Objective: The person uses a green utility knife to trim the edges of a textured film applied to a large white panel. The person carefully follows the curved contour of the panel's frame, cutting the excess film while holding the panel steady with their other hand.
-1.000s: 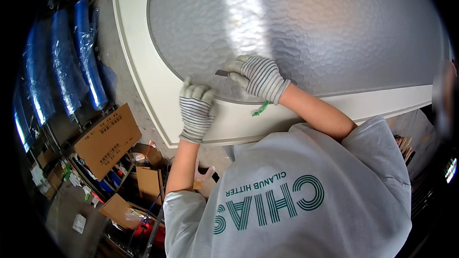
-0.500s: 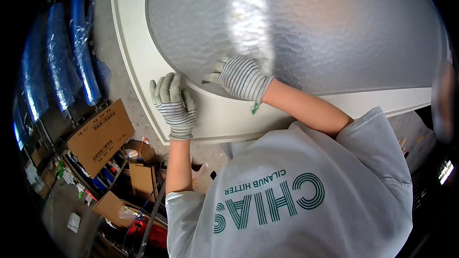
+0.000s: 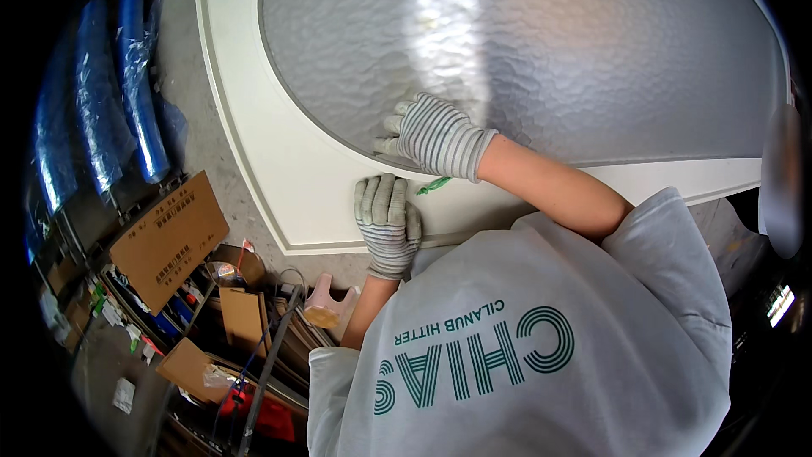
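A large white panel [image 3: 317,195] lies before me, with a grey textured glass pane [image 3: 541,76] set in it behind a curved edge. My left hand [image 3: 387,218], in a grey striped glove, rests flat on the white border near its front edge, fingers together and stretched out. My right hand [image 3: 427,131], gloved alike, is closed at the lower curved rim of the pane, fingertips down by the seam. What those fingers hold is hidden now. A green string [image 3: 433,186] hangs by the right wrist over the white border.
On the left stand several rolls in blue plastic film [image 3: 139,85]. Nearer are a cardboard box [image 3: 169,241], a cart with a metal rail [image 3: 269,368] and a pink stool [image 3: 328,303]. Grey floor [image 3: 241,207] runs along the panel's left side.
My left hand has slid right along the border, closer to my right hand. The right hand has shifted slightly right along the rim; a small dark tip seen at its fingers earlier no longer shows.
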